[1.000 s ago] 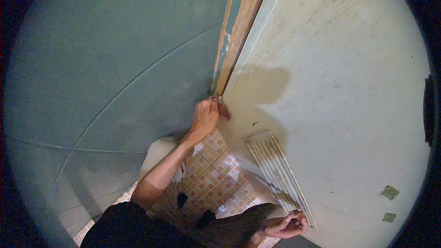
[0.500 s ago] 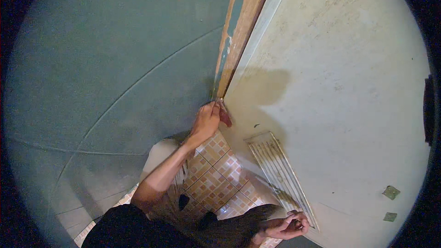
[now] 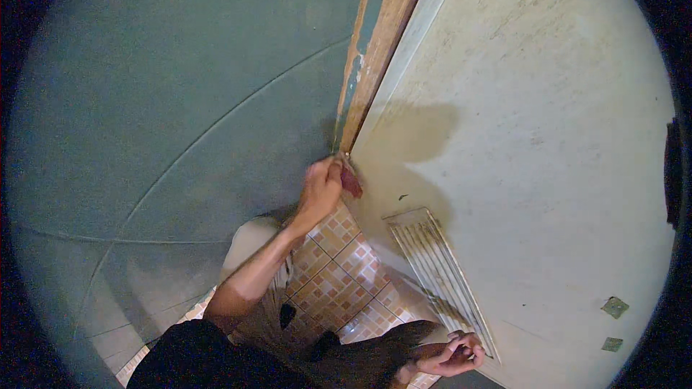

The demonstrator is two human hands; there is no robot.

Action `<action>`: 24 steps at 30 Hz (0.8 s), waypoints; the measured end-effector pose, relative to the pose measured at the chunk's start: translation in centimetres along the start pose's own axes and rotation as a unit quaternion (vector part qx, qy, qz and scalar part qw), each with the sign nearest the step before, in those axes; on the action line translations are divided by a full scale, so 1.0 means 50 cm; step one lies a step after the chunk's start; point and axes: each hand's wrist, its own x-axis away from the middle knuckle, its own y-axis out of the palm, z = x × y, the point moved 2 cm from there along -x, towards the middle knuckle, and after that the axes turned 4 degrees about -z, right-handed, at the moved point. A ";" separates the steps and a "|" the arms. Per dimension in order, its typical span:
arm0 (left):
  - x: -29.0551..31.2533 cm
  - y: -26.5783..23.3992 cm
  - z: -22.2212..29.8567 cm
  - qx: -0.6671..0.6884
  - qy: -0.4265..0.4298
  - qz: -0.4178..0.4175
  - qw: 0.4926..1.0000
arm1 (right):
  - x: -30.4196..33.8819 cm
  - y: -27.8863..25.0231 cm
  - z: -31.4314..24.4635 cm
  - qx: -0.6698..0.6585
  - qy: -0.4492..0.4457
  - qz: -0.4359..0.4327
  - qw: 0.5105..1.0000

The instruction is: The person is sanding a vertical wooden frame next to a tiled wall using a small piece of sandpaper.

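Observation:
My left hand [image 3: 321,186] is closed on a reddish-brown sheet [image 3: 351,184] that looks like sandpaper. It presses the sheet against the lower part of a wooden door frame [image 3: 386,43], where the green wall meets the pale door. Patches of green and white paint streak the bare wood. The fingers are slightly blurred, and part of the sheet is hidden behind them. Low on the right, my right hand [image 3: 455,354] hangs palm up with loosely curled fingers and nothing visible in it. It is beside the lower end of a slatted vent [image 3: 443,274] in the door.
The green wall [image 3: 180,86] fills the left side, with curved lines across it. The pale, stained door [image 3: 548,137] stands on the right, bearing two small greenish patches [image 3: 615,307]. Patterned orange tiles [image 3: 339,252] cover the floor between my legs. My knee [image 3: 252,238] is close to the wall.
My left hand and the sheet have shifted slightly left along the foot of the frame. My right hand stays in place.

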 end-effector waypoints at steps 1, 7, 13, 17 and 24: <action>-0.003 0.007 -0.003 0.000 -0.001 -0.001 1.000 | 0.001 -0.001 0.003 0.002 0.000 0.000 1.000; -0.026 0.005 -0.042 -0.091 0.003 -0.063 0.994 | 0.000 0.010 0.009 -0.004 -0.014 0.021 1.000; -0.022 0.001 -0.038 -0.030 0.003 0.043 0.999 | 0.005 0.008 0.014 -0.008 -0.035 -0.015 0.999; -0.023 0.002 -0.050 0.024 -0.013 -0.152 0.988 | 0.002 0.001 0.022 -0.019 -0.034 -0.015 0.999; -0.010 0.049 -0.095 -0.101 0.016 0.036 0.994 | 0.008 0.014 0.018 -0.021 -0.036 -0.004 0.999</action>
